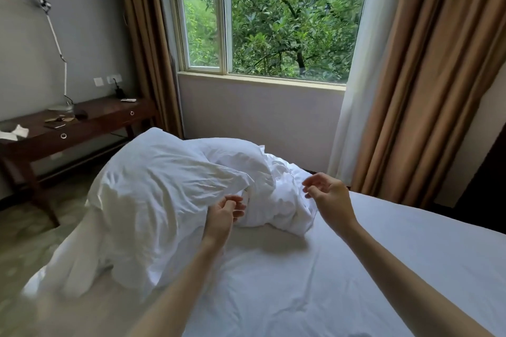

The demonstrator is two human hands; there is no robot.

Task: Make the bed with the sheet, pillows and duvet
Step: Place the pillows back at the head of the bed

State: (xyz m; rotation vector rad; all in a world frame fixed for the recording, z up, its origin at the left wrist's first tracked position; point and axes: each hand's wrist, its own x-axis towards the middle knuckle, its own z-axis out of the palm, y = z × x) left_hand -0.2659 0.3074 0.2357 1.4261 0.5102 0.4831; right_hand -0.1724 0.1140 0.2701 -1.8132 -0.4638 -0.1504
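Plain white sheet on the bed, with a crumpled white duvet. Dark brown wooden desk, tan curtains, pale grey wall, green leaves in the window.

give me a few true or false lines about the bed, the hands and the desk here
1. The duvet lies spread flat over the bed. False: it sits bunched in a heap at the far left corner.
2. The right hand holds nothing. True.
3. The sheet covers the mattress. True.
4. The lamp stands on the floor. False: it stands on the desk.
5. The left hand is at the heap's near edge. True.
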